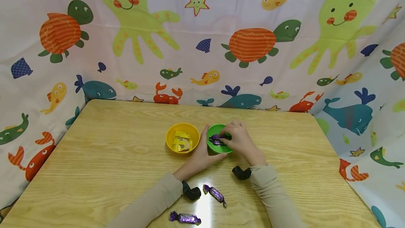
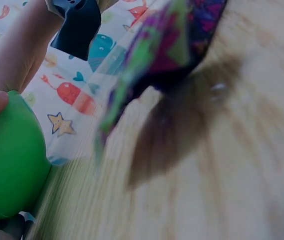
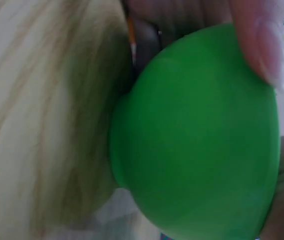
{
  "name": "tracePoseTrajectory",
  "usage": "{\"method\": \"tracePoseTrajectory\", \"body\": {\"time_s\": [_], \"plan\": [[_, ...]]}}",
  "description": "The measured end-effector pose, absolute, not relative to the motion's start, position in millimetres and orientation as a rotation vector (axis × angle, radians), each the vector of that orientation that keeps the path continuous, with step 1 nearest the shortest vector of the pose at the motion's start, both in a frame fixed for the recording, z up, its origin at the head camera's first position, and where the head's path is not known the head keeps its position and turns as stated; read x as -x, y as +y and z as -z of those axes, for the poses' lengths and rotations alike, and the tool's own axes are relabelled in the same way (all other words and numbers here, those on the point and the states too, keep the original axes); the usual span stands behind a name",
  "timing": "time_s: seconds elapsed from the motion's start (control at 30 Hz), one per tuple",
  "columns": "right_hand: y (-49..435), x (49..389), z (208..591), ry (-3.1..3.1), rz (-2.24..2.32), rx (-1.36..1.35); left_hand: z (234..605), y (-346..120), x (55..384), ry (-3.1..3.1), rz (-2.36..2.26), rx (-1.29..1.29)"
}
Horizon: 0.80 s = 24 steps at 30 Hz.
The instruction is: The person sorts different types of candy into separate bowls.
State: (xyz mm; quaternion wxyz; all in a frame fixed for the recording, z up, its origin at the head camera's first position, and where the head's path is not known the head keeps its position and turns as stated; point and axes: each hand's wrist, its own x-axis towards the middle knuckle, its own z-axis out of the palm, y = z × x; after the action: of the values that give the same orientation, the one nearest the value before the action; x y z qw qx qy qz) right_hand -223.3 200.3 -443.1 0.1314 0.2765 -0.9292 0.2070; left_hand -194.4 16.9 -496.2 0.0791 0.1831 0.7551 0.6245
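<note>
My left hand (image 1: 201, 154) holds the green bowl (image 1: 230, 150) from its left and near sides, thumb and fingers spread round it. In the right wrist view, the left thumb (image 3: 266, 47) presses on the wall of that bowl close to its rim. From the right, my right hand (image 1: 239, 138) reaches over the rim and pinches a purple-wrapped candy (image 1: 216, 140) inside the bowl; its fingertips are partly hidden. Just left of the left hand stands a yellow bowl (image 1: 169, 146) with yellow packets (image 1: 182, 141) in it.
Two more purple-wrapped candies lie nearer the body: one candy (image 1: 216, 194) between the forearms, another candy (image 1: 187, 218) by the left sleeve (image 1: 158, 196). The wooden table (image 1: 110, 150) meets a sea-animal curtain (image 1: 190, 45) at its back edge. Black wrist cameras sit under both wrists.
</note>
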Motion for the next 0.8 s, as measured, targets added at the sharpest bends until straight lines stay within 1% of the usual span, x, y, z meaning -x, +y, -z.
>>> {"method": "tracePoseTrajectory", "body": {"time_s": [0.13,0.5,0.8], "plan": [[196,220,439,-2.775,-0.540,-0.766,497,17,194,2.262,-1.859,-0.543],[196,218,439,-2.766,-0.640,-0.740,485,18,189,2.242,-1.849,-0.528],[198,215,435,-2.652,-0.888,-0.773,495,17,194,2.249,-1.873,-0.546]]}}
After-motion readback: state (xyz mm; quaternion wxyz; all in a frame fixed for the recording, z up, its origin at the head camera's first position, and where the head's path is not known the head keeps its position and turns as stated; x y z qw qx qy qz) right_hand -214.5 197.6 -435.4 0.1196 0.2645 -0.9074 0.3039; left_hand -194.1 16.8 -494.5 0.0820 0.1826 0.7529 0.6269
